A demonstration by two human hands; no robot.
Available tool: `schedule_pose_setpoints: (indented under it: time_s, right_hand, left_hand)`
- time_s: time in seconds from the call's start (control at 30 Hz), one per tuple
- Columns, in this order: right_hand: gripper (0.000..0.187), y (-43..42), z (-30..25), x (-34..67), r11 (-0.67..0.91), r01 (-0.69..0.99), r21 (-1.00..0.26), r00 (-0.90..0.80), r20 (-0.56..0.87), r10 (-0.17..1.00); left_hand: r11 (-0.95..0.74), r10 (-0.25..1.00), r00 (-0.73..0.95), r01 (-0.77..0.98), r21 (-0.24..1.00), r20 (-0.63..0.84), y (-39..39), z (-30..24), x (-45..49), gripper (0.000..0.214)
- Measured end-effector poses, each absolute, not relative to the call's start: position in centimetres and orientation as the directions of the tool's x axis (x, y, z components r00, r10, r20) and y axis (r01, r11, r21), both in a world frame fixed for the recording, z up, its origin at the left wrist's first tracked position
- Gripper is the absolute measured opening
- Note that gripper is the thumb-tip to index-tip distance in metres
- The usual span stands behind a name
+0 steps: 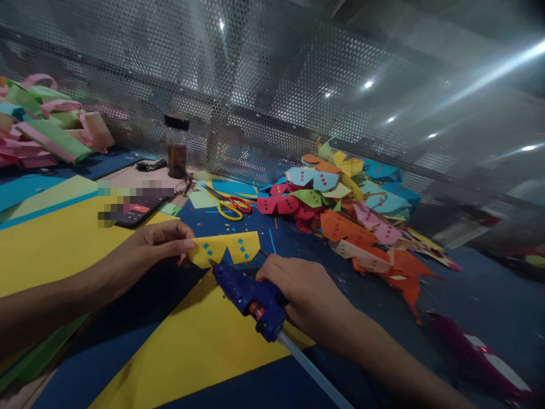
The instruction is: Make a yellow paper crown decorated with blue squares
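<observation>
My left hand [164, 241] pinches the left end of a yellow paper cut-out [225, 248] dotted with small blue squares, holding it just above the table. My right hand [298, 289] is wrapped round a blue hot glue gun [249, 298]. The gun's nozzle touches the lower edge of the yellow cut-out. A clear glue stick [313, 372] sticks out of the gun's back toward me.
A heap of folded coloured paper shapes [357, 210] lies at the right. Scissors with red and yellow handles [232, 205], a dark jar [176, 146] and a phone [136, 211] sit farther back. Large yellow sheets [191, 346] cover the blue table. More paper loops [46, 128] are piled far left, before a perforated metal wall [272, 85].
</observation>
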State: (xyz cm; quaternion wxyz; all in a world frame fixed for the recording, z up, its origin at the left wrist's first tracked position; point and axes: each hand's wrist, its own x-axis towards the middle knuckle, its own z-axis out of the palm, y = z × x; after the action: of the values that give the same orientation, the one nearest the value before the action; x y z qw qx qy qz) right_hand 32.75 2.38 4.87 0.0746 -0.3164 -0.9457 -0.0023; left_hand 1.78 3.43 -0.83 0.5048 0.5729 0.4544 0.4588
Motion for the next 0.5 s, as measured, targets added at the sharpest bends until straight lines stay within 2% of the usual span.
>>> schedule_pose_setpoints:
  time_s: [0.17,0.5]
  right_hand:
    - [0.021,2.29,5.4,32.97,0.816,0.568,-0.113,-0.791,0.202,0.578]
    - [0.021,2.32,5.01,32.95,0.812,0.574,-0.107,-0.797,0.154,0.584]
  left_hand:
    - [-0.083,0.986,0.153,0.073,0.994,0.071,3.27,-0.29,2.0,0.021]
    - [-0.079,0.986,0.153,0.043,0.996,0.072,3.48,-0.4,1.97,0.019]
